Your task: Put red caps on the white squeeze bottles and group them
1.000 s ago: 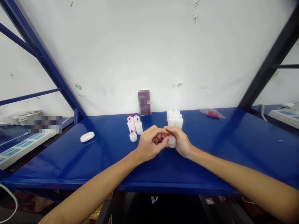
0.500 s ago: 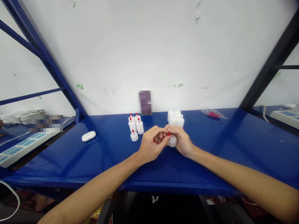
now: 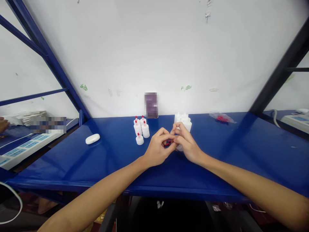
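Note:
My left hand (image 3: pixel 160 146) is closed, with several small red caps (image 3: pixel 168 142) showing inside its curled fingers. Its thumb and index fingertip meet the fingers of my right hand (image 3: pixel 187 141), whose thumb is bent in toward them. What the right fingertips pinch is hidden. Below the right hand, a white squeeze bottle (image 3: pixel 180 148) stands on the blue table, mostly covered by the fingers. To the left is a group of several white bottles with red-capped tips (image 3: pixel 145 130). Behind my right hand stand several white bottles (image 3: pixel 187 124) packed together; no red shows on their visible tops.
A phone-like panel (image 3: pixel 151 105) leans on the wall. A white oval case (image 3: pixel 92 139) lies on the left of the table (image 3: pixel 116 170). A clear bag with red pieces (image 3: pixel 222 118) lies at the back right. Another person's hand (image 3: pixel 3 125) shows at far left.
The right thumb and fingers have shifted from around the bottle to beside the left fingertips, now hiding the red cap on its tip. The view has shifted slightly.

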Demonstrator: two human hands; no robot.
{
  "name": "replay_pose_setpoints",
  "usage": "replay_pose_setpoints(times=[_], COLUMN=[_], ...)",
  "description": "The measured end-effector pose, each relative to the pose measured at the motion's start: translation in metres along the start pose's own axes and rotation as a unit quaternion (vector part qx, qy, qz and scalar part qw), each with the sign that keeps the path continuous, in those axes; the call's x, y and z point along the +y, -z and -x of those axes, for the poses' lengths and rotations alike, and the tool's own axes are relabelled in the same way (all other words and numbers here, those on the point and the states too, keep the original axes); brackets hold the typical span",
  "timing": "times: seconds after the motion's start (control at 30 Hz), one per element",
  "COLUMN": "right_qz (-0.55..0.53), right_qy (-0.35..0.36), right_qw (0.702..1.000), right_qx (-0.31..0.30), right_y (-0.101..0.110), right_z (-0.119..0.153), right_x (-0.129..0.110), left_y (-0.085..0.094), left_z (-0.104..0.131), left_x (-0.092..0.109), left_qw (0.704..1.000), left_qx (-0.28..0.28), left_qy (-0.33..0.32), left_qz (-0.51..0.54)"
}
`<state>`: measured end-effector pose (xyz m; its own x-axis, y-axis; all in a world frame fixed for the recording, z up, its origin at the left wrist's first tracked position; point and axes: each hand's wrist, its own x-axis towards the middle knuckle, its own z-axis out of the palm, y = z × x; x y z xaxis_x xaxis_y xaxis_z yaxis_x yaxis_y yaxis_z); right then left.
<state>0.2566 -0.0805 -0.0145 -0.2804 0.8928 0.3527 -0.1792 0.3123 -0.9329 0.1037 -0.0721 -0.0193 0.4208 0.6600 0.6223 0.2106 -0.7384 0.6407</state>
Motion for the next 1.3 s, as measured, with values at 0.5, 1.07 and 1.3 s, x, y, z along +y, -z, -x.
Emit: replay_pose_setpoints(times=[0.5,1.07,1.3], right_qz=[0.216,0.290,0.343], right_qy=[0.179,0.207,0.205], right_qw=[0.959,0.909,0.892], right_qx=[0.027,0.218,0.212], right_y=[0.014,0.085,0.087], right_z=[-0.003,-0.052,-0.048], right_x=[-0.010,0.008,0.026], left_y=[0.037,0.116,0.117], left_z=[0.003,0.016,0.018], left_x=[0.004,-0.051,-0.052], left_qw=[0.983,0.946,0.936], left_qx=[0.074,0.004,-0.026], left_qy=[-0.122,0.013,0.044], left_qz=[-0.118,-0.324,-0.348])
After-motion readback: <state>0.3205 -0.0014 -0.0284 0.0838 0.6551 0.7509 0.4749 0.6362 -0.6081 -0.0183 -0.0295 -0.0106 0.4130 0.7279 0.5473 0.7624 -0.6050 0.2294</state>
